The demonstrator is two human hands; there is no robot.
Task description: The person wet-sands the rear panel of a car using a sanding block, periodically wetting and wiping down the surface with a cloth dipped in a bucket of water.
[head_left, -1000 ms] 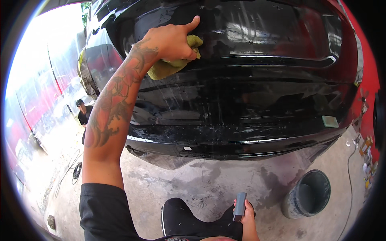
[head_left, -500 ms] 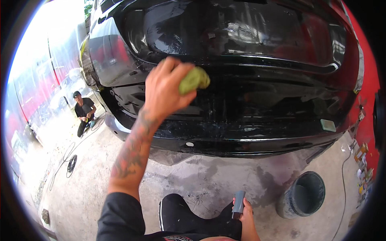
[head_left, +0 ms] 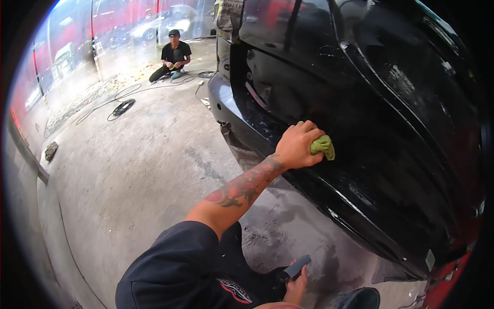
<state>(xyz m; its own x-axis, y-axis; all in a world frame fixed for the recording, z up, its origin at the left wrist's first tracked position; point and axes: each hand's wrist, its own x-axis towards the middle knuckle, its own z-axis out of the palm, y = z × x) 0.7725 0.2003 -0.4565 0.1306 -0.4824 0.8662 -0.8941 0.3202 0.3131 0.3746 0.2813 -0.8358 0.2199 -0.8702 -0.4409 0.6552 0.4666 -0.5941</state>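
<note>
My left hand is closed round a crumpled yellow-green cloth and holds it at the glossy black rear of a car. Whether the cloth presses on the panel, I cannot tell for certain. Low down, close to my leg, my right hand grips a flat grey block, perhaps a sanding block. Its fingers are partly hidden behind it. A small pale green pad rests on the car's lower edge at the right.
A dark bucket stands on the concrete floor beside my right hand. At the far left a person sits on the ground near a coiled black cable. A stone lies by the left edge. Paper covers one car corner.
The view has swung left, so the car sits farther right in it. My left hand has moved the cloth lower on the black panel. My right hand still holds the grey block.
</note>
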